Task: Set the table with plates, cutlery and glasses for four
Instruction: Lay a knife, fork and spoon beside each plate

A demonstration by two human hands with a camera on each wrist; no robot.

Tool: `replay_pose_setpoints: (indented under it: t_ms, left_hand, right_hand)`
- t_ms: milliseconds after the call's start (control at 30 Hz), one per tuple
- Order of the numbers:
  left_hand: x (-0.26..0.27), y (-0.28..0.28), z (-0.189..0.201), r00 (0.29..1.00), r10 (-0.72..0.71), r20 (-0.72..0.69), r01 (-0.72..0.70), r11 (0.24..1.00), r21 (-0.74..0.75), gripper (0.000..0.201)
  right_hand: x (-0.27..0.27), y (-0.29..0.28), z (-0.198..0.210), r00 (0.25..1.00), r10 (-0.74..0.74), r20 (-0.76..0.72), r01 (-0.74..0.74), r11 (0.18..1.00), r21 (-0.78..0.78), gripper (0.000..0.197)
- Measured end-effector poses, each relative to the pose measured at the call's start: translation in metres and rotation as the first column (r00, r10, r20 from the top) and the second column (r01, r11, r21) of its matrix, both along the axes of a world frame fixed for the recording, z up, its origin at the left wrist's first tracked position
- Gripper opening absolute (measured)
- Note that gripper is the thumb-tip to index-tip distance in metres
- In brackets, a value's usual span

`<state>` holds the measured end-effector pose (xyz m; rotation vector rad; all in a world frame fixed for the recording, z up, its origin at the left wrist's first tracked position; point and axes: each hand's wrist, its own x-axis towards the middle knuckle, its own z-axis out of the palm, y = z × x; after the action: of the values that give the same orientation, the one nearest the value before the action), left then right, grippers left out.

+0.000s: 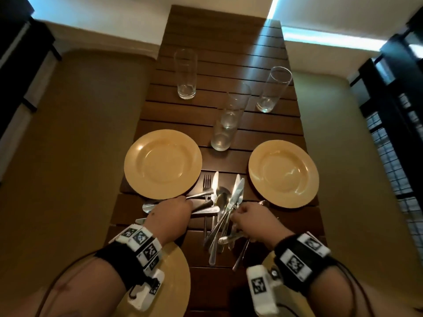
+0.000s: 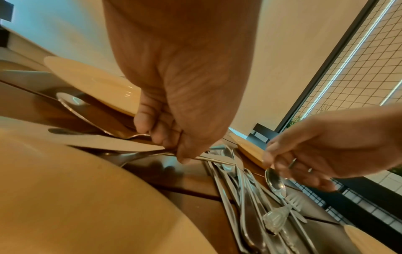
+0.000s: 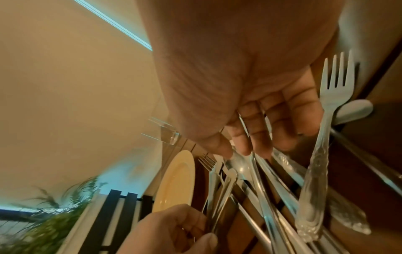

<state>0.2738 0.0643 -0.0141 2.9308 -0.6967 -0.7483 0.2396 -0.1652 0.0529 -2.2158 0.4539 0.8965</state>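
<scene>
Cutlery (image 1: 223, 209) lies in a loose heap of forks, knives and spoons at the middle of the slatted wooden surface (image 1: 217, 65), between your two hands. Your left hand (image 1: 170, 212) has its grip curled round several handles at the heap's left edge; the left wrist view shows thumb and fingers pinched on them. Your right hand (image 1: 249, 219) pinches a thin handle at the heap's right side, fingers bent around it. Two yellow plates (image 1: 163, 164) sit beyond the heap, one on each side, and parts of two more show under your wrists at the near edge. Four tall clear glasses (image 1: 185, 74) stand farther up the surface: one at the left, one at the right, two close together near the middle.
</scene>
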Motion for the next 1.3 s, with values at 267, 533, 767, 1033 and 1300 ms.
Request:
replay_pose_setpoints:
  t_ms: [267,533,767,1033,1300]
  left_hand:
    - [-0.006,0.008,0.012,0.999,-0.035,0.026,0.039,0.986,-0.163,0.051]
    - [-0.01,0.011,0.043,0.994,-0.051,0.101,0.078,0.956,-0.282,0.038]
    - [-0.015,0.011,0.05,0.981,-0.09,0.175,0.154,0.902,-0.402,0.047]
    - [-0.028,-0.006,0.088,0.956,-0.157,0.248,0.262,0.837,-0.481,0.041]
    - [-0.029,-0.028,0.131,0.845,-0.406,0.347,0.526,0.747,-0.407,0.048]
  right_hand:
    - [0.016,0.021,-0.024,1.0,0.024,-0.017,-0.027,0.978,-0.205,0.032]
    - [0.019,0.027,-0.034,0.986,0.165,-0.017,-0.162,0.939,-0.303,0.02]
    - [0.016,0.025,-0.038,0.976,0.215,0.039,-0.193,0.934,-0.302,0.023]
    - [-0.008,0.005,-0.018,0.971,-0.035,0.235,0.048,0.998,-0.048,0.025]
    - [-0.013,-0.006,0.022,0.867,-0.462,-0.187,0.49,0.717,0.496,0.024]
